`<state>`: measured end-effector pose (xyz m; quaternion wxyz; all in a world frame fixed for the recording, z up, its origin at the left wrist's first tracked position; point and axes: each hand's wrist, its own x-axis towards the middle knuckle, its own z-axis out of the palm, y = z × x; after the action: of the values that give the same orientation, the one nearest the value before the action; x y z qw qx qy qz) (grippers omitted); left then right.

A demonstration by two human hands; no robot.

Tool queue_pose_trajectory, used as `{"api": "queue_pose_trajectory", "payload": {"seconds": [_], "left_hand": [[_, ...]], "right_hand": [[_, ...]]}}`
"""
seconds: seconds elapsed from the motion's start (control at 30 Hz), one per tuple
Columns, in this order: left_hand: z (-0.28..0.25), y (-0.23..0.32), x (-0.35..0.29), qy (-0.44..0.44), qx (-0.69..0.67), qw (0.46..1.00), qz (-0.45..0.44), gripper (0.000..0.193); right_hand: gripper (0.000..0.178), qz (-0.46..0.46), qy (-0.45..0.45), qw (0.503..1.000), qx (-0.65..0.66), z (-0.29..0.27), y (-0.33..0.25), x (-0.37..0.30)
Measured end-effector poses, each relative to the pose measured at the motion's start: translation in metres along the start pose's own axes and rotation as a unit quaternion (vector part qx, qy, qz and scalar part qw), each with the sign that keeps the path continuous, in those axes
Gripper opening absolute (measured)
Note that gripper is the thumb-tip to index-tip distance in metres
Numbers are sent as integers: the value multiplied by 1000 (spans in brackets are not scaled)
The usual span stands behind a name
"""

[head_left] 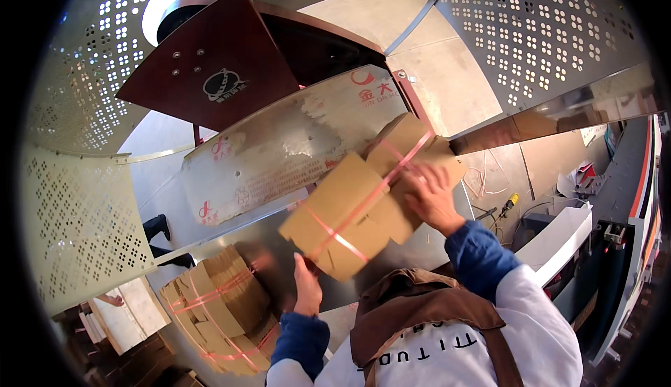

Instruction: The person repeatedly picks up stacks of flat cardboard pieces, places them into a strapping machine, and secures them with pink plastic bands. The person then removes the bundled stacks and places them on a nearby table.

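Observation:
A bundle of flat brown cardboard pieces [342,212], tied with crossing pink straps, lies at a slant over the metal table in front of me. My right hand [435,198] grips its right part from above, the fingers bent over the cardboard beside the long strap. At the near left corner, my left hand [307,288] holds the bundle's edge. Its thumb points up along the side, while the cardboard partly hides the other fingers. To the left of my left forearm stands a second strapped cardboard stack [217,310].
Beyond the bundle is a dark red machine [210,65] with a worn, printed metal plate [286,149]. Perforated panels [538,37] stand around it. On the right are a white channel [563,237], a yellow-handled tool [512,202] and loose pink strapping [482,177] on the floor.

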<state>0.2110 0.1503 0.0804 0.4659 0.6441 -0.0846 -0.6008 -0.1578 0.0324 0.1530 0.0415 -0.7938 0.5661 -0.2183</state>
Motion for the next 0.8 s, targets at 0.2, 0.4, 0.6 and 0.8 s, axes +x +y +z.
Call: {"api": "queue_pose_trajectory", "payload": {"seconds": [0.2,0.4,0.6,0.8], "left_hand": [[28,91,51,-130,335,923,138,57],[96,95,60,-403,315,859,8,72],[37,22,-2,-277,291,915,39,73],[-24,15,-118,-165,94,981,41,60]], "right_hand": [[91,411,56,863,289,14,5,-115],[70,491,-53,587,641,44,-38,-118],[66,439,-183,648,596,35,-18,-124],[79,360,-339,636,593,66,-45,-85]]}}
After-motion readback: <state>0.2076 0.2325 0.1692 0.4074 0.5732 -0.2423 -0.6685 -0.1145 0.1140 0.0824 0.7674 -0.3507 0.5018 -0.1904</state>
